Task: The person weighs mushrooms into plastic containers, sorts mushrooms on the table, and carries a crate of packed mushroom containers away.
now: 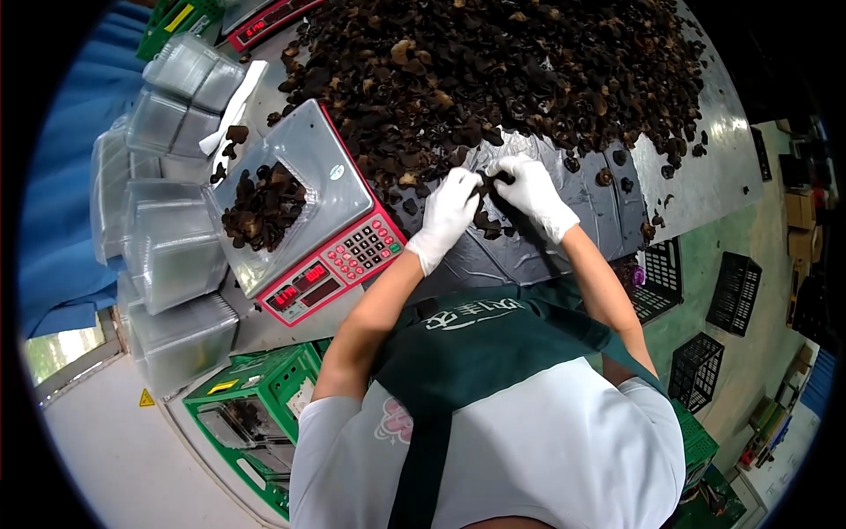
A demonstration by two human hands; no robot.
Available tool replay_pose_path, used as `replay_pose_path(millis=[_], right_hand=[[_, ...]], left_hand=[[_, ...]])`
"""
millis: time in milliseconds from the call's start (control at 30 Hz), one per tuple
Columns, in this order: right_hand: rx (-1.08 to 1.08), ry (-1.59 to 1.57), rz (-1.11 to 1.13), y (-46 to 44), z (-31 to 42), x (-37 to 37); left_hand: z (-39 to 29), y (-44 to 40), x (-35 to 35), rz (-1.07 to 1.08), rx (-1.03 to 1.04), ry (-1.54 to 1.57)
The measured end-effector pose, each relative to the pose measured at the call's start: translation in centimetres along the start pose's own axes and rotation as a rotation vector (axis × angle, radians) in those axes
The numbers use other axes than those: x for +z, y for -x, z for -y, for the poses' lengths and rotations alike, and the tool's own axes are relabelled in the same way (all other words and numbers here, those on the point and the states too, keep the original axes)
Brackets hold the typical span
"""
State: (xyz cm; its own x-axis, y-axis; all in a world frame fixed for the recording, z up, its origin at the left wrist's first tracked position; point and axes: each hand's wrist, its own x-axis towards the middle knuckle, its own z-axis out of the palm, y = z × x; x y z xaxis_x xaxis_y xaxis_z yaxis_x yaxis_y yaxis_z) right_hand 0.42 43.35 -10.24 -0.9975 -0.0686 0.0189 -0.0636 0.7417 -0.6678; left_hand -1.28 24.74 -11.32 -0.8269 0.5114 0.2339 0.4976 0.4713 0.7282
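Observation:
White gloves cover both my hands. My left hand (449, 212) has its fingers pinched together on a dark mushroom piece (480, 181) at the near edge of the big heap. Close beside it on the right, my right hand (533, 194) pinches at the same dark piece. A few loose dark pieces (487, 225) lie on the grey sheet (520, 256) just below my hands. On the left, a red scale (366, 247) carries a clear tray (304, 207) with dark mushroom pieces (264, 207) in it.
The large heap of dark mushrooms (493, 70) spreads across the far table. Stacks of clear plastic trays (172, 238) line the left edge. A green crate (256, 397) stands below the scale; black crates (733, 294) stand on the floor to the right.

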Motion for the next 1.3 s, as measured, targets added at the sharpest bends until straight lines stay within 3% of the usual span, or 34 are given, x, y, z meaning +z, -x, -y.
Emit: replay_pose_path(millis=[133, 200, 400, 467, 533, 667, 767, 967, 1067, 1233, 1300], right_hand=[[-0.049, -0.144, -0.084, 4.3, 2.1, 0.3], [-0.111, -0.043, -0.116, 6.3, 2.3, 1.3], [-0.042, -0.039, -0.171, 8.5, 3.3, 1.1], [0.058, -0.153, -0.078, 8.5, 3.6, 0.3], [0.323, -0.43, -0.024, 8.1, 4.6, -1.1], [0.305, -0.621, -0.151, 8.3, 1.6, 0.1], [0.318, -0.491, -0.237, 8.2, 1.1, 0.5], [0.328, -0.439, -0.392, 8.5, 0.0, 0.3], [0.387, -0.374, -0.391, 8.0, -0.6, -0.7], [0.309, -0.311, -0.464, 5.6, -2.3, -1.1], [0.382, -0.261, -0.31, 4.4, -2.7, -1.4]], left_hand=[[-1.1, 3.7, -1.0, -0.078, 0.081, 0.021], [-1.4, 5.2, -1.0, -0.06, 0.05, 0.034], [-2.0, 5.7, -1.7, 0.12, 0.004, -0.317], [-3.3, 4.4, -1.8, 0.22, -0.054, -0.373], [-3.1, 3.7, -1.0, 0.189, 0.019, -0.434], [-3.8, 1.7, 0.7, 0.301, 0.002, -0.458], [-4.1, 1.0, 2.4, 0.376, 0.091, -0.484], [-1.2, 1.4, 3.5, 0.146, 0.282, -0.41], [-0.2, 1.5, 2.9, -0.085, 0.253, -0.063], [0.4, 1.4, 1.1, -0.239, -0.303, 0.559], [1.2, 1.3, -0.6, -0.142, -0.606, 0.913]])
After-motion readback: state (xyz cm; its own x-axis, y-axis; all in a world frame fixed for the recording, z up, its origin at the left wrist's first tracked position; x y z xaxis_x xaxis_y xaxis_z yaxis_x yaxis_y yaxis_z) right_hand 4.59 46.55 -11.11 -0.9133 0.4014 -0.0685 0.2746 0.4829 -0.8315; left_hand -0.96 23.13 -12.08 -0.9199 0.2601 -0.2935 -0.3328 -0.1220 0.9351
